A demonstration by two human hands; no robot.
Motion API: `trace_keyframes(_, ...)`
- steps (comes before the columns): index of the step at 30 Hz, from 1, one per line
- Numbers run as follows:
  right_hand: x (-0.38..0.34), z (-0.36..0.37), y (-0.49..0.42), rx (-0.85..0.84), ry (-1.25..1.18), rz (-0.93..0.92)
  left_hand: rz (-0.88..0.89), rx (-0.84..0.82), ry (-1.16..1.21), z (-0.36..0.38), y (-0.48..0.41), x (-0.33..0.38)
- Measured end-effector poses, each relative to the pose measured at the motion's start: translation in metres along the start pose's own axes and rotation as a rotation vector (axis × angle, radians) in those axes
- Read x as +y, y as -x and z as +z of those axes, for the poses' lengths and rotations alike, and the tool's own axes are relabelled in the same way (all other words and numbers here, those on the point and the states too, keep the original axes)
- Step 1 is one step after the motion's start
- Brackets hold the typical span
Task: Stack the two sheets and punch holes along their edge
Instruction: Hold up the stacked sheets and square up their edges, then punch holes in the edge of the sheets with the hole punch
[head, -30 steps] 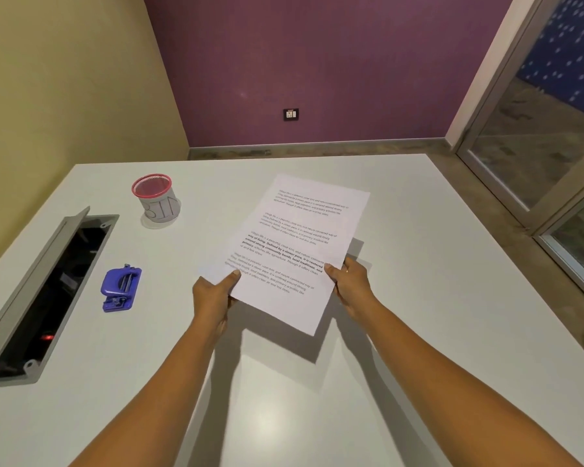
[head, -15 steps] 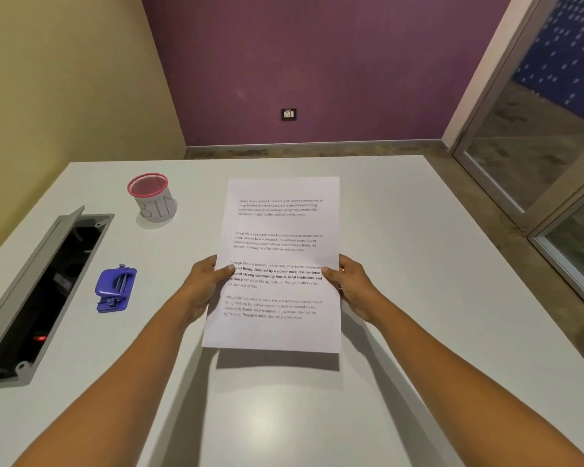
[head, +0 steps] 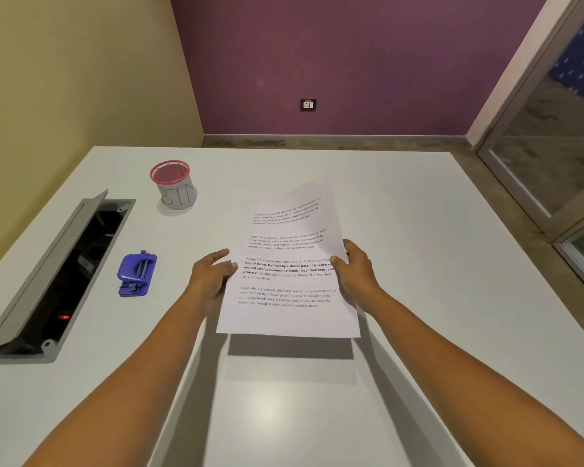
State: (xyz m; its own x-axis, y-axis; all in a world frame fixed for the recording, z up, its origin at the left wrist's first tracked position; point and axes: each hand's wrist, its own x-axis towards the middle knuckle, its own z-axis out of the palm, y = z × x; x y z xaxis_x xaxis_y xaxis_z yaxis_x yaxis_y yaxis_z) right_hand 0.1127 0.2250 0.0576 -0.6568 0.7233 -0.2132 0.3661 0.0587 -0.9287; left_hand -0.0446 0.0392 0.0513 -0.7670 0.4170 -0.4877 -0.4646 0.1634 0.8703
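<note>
White printed sheets [head: 285, 274] are held above the pale worktop [head: 418, 230], right hand [head: 354, 269] pinching the right edge, left hand [head: 209, 278] loosely open at the left edge. Blue hole punch [head: 136, 274] lies left.

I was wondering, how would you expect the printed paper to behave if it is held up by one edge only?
The paper will probably flop: its far end already bends though the right hand pinches one edge. It looks light, lifted clear above its shadow on the table. The left hand seems loose, so any stacked sheets may slip apart.
</note>
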Motion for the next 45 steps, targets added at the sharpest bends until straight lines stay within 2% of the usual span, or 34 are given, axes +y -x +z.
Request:
trace_keyframes(7, -0.001, 0.012, -0.014, -0.010, -0.038, 0.030, -0.015, 0.095, 0.010, -0.052, -0.016, 0.006)
trace_keyframes(12, 0.001, 0.027, -0.021, -0.037, -0.082, 0.063, 0.102, 0.383, -0.217, -0.102, -0.042, 0.013)
trace_keyframes(15, 0.002, 0.036, -0.026, -0.046, -0.088, 0.078, 0.146, 0.600, -0.446, -0.131, -0.060, 0.018)
trace_keyframes(18, 0.005, 0.041, -0.030, -0.041, -0.074, 0.093, 0.122, 0.694, -0.560, -0.153, -0.073, 0.026)
trace_keyframes(21, 0.008, 0.045, -0.035, -0.027, -0.060, 0.110, -0.017, 0.667, -0.606, -0.170, -0.085, 0.027)
trace_keyframes(26, 0.011, 0.052, -0.036, -0.017, -0.061, 0.124, -0.146, 0.598, -0.498, -0.174, -0.091, 0.023)
trace_keyframes(35, 0.013, 0.055, -0.031, -0.023, -0.064, 0.123, -0.108, 0.510, -0.438, -0.164, -0.091, 0.019)
trace_keyframes(45, 0.016, 0.031, -0.026, 0.025, -0.225, 0.125, -0.074, 0.338, -0.113, -0.123, -0.070, 0.017)
